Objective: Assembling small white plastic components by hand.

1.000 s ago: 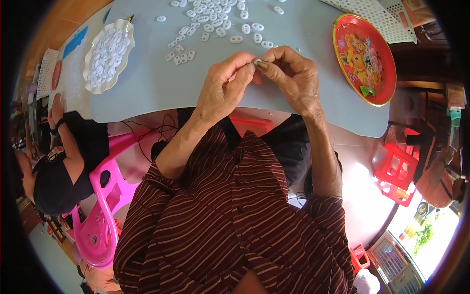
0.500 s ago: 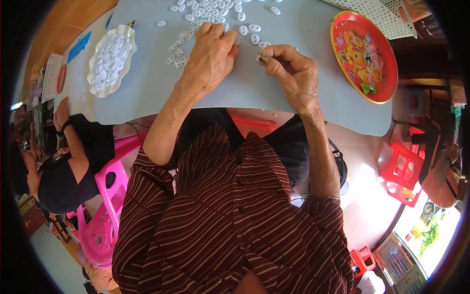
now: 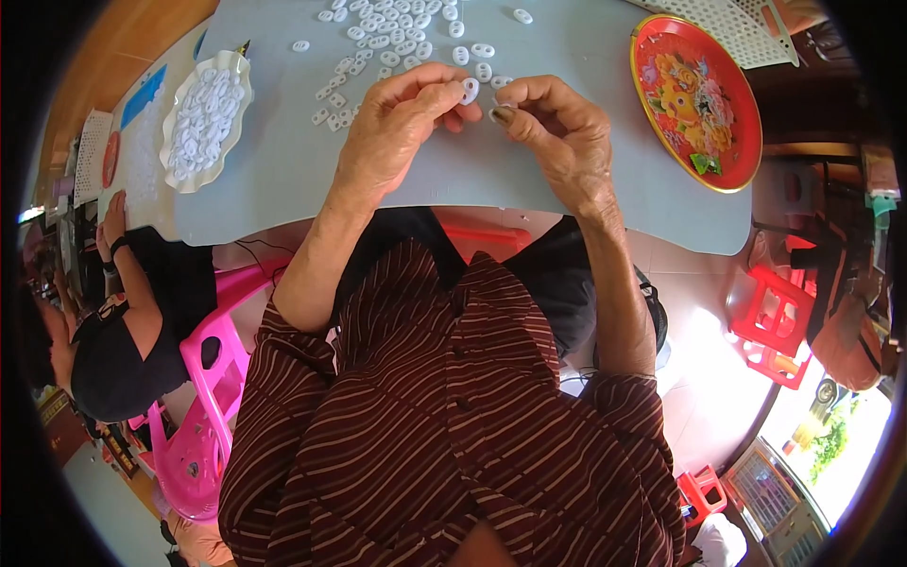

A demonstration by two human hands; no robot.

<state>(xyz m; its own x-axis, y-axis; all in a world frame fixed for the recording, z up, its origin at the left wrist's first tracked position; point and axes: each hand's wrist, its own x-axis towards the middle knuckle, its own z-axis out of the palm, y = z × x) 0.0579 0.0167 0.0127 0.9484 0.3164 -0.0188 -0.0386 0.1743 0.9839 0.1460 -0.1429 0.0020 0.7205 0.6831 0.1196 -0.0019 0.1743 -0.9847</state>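
Observation:
Between the thumb and forefinger of my left hand (image 3: 392, 123) is a white oval plastic piece with two holes (image 3: 470, 91), tilted up above the table. My right hand (image 3: 559, 130) faces it a short way to the right, its thumb and forefinger pinched on something too small to make out. Loose white oval pieces (image 3: 406, 47) of the same kind lie scattered beyond my hands. A group of smaller white two-hole pieces (image 3: 336, 99) lies left of my left hand. The grey table (image 3: 283, 189) is under all of these.
At the left stands a scalloped white dish (image 3: 170, 156) heaped with white pieces. A round red tray (image 3: 652, 123) with a floral print lies at the right. White perforated baskets (image 3: 746, 47) are at the far right corner. Another person (image 3: 113, 359) sits at the left beside a pink chair (image 3: 213, 378).
My left hand has come back from the scattered pieces, bringing a white oval piece toward my right hand. My right hand has kept its pinch and hardly moved.

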